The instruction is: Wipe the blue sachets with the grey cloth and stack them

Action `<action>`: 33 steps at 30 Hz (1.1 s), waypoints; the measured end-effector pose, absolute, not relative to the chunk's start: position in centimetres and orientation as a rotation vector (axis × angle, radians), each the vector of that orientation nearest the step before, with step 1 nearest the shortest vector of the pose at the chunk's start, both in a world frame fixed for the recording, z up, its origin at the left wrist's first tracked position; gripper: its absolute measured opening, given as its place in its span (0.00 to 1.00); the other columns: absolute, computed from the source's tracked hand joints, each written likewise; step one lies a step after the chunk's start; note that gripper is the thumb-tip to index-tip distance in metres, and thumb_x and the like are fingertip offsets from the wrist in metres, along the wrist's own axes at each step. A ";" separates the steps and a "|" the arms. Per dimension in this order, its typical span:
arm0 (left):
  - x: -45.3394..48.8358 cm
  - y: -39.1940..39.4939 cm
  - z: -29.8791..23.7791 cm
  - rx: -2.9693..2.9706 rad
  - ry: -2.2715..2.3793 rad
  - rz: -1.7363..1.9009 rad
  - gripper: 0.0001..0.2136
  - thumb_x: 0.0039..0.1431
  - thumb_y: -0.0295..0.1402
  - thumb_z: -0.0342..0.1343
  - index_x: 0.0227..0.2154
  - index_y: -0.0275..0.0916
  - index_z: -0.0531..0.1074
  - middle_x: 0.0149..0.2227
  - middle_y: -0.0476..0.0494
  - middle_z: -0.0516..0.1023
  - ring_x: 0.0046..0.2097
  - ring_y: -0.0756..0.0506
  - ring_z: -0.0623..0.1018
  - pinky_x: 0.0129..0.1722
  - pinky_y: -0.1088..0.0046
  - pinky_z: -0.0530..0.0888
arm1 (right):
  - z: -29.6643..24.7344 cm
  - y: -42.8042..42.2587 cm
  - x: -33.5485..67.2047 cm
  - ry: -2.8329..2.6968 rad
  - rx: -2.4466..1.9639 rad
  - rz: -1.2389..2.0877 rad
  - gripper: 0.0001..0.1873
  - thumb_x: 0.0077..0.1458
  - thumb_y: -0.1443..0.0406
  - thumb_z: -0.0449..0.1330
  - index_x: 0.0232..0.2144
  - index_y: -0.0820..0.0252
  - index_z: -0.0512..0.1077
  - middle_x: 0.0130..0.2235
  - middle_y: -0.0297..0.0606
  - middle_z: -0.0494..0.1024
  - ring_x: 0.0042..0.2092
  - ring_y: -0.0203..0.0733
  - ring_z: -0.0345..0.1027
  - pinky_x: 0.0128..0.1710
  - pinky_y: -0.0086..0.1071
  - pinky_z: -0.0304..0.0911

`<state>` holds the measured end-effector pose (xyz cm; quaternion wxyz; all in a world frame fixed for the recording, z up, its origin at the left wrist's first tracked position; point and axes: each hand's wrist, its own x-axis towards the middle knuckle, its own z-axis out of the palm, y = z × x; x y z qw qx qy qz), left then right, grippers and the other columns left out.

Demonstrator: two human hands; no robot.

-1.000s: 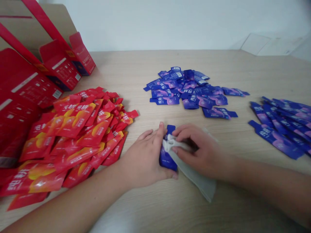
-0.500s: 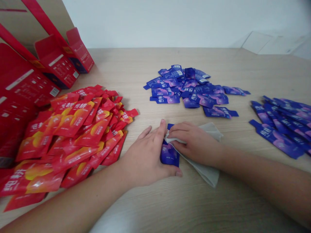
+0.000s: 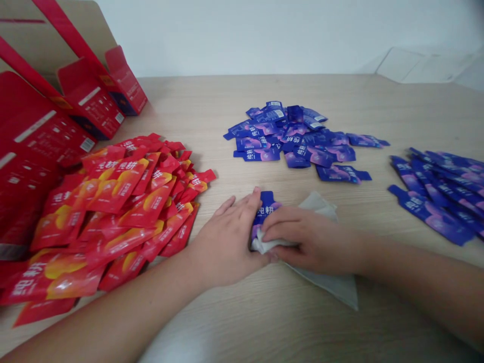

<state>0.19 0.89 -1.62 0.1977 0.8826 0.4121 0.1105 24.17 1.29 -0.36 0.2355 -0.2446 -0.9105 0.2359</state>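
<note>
A purple-blue sachet (image 3: 266, 200) lies flat on the table between my hands, its narrow end pointing away from me. My left hand (image 3: 230, 239) rests along its left side, fingers stretched out and the thumb by its near edge, so it braces the sachet without closing round it. Bunched under the fingers of my right hand (image 3: 306, 234) is a white wipe (image 3: 328, 285), pressed onto the lower part of the sachet. The wipe's loose ends spread out behind and in front of that hand. The sachet's lower half is mostly covered.
Red-orange sachets (image 3: 124, 201) are heaped at the left, beside red boxes (image 3: 91, 101). More purple sachets lie in a pile (image 3: 295, 133) beyond my hands and in an overlapping row (image 3: 438, 191) at the right. A white wall (image 3: 264, 40) closes off the table's back.
My right hand has slid the wipe toward me, from the sachet's upper part to its lower part, uncovering the printed top. My left hand has barely moved; its thumb has drawn in slightly.
</note>
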 end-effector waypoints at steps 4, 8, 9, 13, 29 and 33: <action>0.1 1.0 -1.4 2.464 1.146 0.297 0.59 0.57 0.57 0.68 0.78 0.36 0.39 0.76 0.28 0.59 0.76 0.33 0.62 0.76 0.45 0.55 | -0.3 1.5 23.8 -2.628 -0.720 0.692 0.10 0.65 0.69 0.65 0.48 0.55 0.79 0.50 0.40 0.84 0.56 0.47 0.76 0.64 0.42 0.68; 0.2 1.1 -1.4 2.454 1.149 0.297 0.60 0.57 0.57 0.68 0.78 0.37 0.36 0.76 0.26 0.57 0.76 0.31 0.62 0.76 0.43 0.54 | -1.1 3.5 23.8 -2.565 -0.892 0.518 0.10 0.65 0.68 0.63 0.48 0.54 0.80 0.52 0.42 0.84 0.57 0.50 0.76 0.62 0.48 0.70; 0.2 1.1 -1.4 2.454 1.150 0.299 0.60 0.57 0.57 0.68 0.78 0.37 0.35 0.76 0.26 0.57 0.76 0.31 0.62 0.76 0.43 0.54 | -1.3 4.0 23.9 -2.546 -0.930 0.481 0.10 0.65 0.68 0.63 0.48 0.55 0.80 0.52 0.43 0.84 0.56 0.51 0.77 0.61 0.49 0.70; 0.2 1.1 -1.4 2.455 1.161 0.283 0.59 0.57 0.57 0.68 0.78 0.35 0.39 0.76 0.25 0.59 0.76 0.30 0.62 0.76 0.43 0.53 | -2.1 5.6 24.7 -2.442 -1.044 0.373 0.08 0.67 0.65 0.63 0.46 0.56 0.80 0.47 0.44 0.84 0.51 0.51 0.78 0.57 0.50 0.73; 0.4 1.0 -1.2 2.491 1.166 0.266 0.57 0.58 0.60 0.66 0.77 0.34 0.43 0.76 0.26 0.58 0.76 0.32 0.61 0.76 0.46 0.55 | 0.1 2.4 24.7 -2.721 -0.788 0.400 0.09 0.71 0.61 0.61 0.47 0.57 0.79 0.57 0.49 0.82 0.60 0.55 0.74 0.63 0.56 0.69; 0.3 1.1 -1.4 2.489 1.164 0.247 0.57 0.58 0.60 0.66 0.77 0.33 0.43 0.76 0.25 0.58 0.77 0.32 0.61 0.76 0.46 0.54 | -0.1 2.0 24.7 -2.612 -0.969 0.478 0.04 0.69 0.65 0.63 0.44 0.55 0.78 0.55 0.45 0.81 0.58 0.51 0.75 0.60 0.47 0.70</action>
